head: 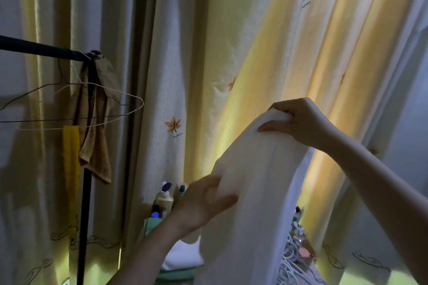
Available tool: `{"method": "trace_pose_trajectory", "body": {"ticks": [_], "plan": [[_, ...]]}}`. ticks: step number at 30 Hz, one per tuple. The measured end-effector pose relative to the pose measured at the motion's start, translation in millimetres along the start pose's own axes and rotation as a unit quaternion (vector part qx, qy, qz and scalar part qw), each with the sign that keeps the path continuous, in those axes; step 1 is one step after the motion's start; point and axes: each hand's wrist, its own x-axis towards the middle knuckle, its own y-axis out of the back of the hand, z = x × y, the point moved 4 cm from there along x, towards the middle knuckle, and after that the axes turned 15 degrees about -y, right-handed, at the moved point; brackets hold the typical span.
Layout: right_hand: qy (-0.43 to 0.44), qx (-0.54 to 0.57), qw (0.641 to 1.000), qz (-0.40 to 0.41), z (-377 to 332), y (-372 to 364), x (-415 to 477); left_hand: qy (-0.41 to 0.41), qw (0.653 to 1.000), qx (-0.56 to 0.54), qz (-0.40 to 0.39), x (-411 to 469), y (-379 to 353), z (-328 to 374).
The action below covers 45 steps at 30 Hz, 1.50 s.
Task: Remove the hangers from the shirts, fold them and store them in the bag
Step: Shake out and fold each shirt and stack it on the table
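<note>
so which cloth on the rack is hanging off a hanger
The narrow yellow cloth, draped over the bottom wire of the white hanger; the brown towel hangs from the rail itself.

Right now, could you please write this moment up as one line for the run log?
right hand: grips top of white shirt | left hand: on shirt's side edge, grip blurred | shirt: hanging unfolded | wire hangers: bare, on rack

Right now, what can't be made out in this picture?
All in the head view:
The white shirt: its lower part is cut off by the bottom edge.
Left hand: motion blur hides its grip on the shirt; the right hand pinches the top.
Bottles: partly hidden behind the left hand.
Wire hangers: they run off the left edge.
Bag: none in view.
</note>
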Motion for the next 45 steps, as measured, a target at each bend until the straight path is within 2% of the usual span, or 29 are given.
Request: {"method": "trace_pose_trajectory", "body": {"ticks": [2, 5, 7, 9, 12, 16, 21, 26, 28, 32, 34, 36, 37, 39, 40, 41, 43, 44, 45], "plan": [[-0.016, 0.013, 1.0, 0.018, 5.8, 6.8, 0.7, 0.005, 1.0, 0.023, -0.018, -11.9, -11.3, -14.0], [-0.024, 0.013, 0.999, 0.016, 10.7, 14.5, 0.6, 0.024, 0.997, -0.068, -0.022, -31.7, -23.5, -33.0], [-0.026, 0.015, 1.0, 0.002, 13.6, 18.6, -1.0, 0.024, 0.998, -0.054, -0.011, -42.0, -21.1, -40.5], [-0.031, 0.013, 0.999, 0.0, 19.5, 24.1, -2.9, 0.018, 0.999, -0.029, 0.027, -47.4, -9.8, -40.4], [-0.045, 0.011, 0.999, 0.017, 34.3, 32.0, -7.5, -0.038, 0.995, 0.032, 0.088, -46.3, 20.2, -30.1], [-0.051, 0.008, 0.999, 0.015, 51.0, 33.4, -15.0, -0.055, 0.982, 0.023, 0.181, -44.1, 51.0, -32.1], [-0.072, -0.005, 0.996, 0.047, 66.7, 33.7, -18.4, -0.079, 0.972, 0.034, 0.217, -35.1, 67.1, -16.2], [-0.091, 0.025, 0.992, 0.088, 78.0, 24.7, -26.8, -0.065, 0.969, -0.02, 0.238, -28.1, 69.6, 0.9], [-0.101, 0.018, 0.992, 0.078, 82.3, 17.5, -28.8, -0.054, 0.968, -0.034, 0.242, -28.6, 74.0, 10.1], [-0.113, 0.03, 0.991, 0.072, 87.7, 7.5, -30.5, 0.003, 0.98, -0.138, 0.145, -28.1, 86.8, 27.1], [-0.115, 0.044, 0.99, 0.067, 85.7, 3.4, -29.1, 0.047, 0.956, -0.251, 0.146, -24.6, 93.0, 19.6], [-0.116, 0.052, 0.989, 0.069, 81.1, 0.3, -26.7, 0.042, 0.886, -0.448, 0.11, -23.1, 86.5, 13.6], [-0.115, 0.056, 0.989, 0.072, 78.4, -1.4, -25.3, 0.059, 0.854, -0.51, 0.08, -27.3, 74.8, 8.9], [-0.109, 0.064, 0.989, 0.074, 73.6, -4.6, -22.8, 0.192, 0.826, -0.522, 0.09, -50.1, 50.2, -23.1], [-0.106, 0.067, 0.99, 0.07, 72.1, -6.5, -22.0, 0.24, 0.825, -0.5, 0.105, -63.0, 36.4, -36.3], [-0.106, 0.069, 0.99, 0.064, 72.1, -9.2, -21.4, 0.248, 0.84, -0.475, 0.08, -72.2, 24.4, -42.4], [-0.111, 0.072, 0.99, 0.049, 75.0, -15.0, -21.7, 0.202, 0.909, -0.366, -0.004, -77.0, 7.3, -41.7], [-0.115, 0.069, 0.99, 0.042, 77.4, -17.2, -21.8, 0.184, 0.935, -0.304, -0.009, -77.5, 4.8, -41.1], [-0.118, 0.066, 0.99, 0.036, 80.0, -18.6, -22.1, 0.181, 0.945, -0.272, 0.006, -76.4, 5.4, -41.8]]}}
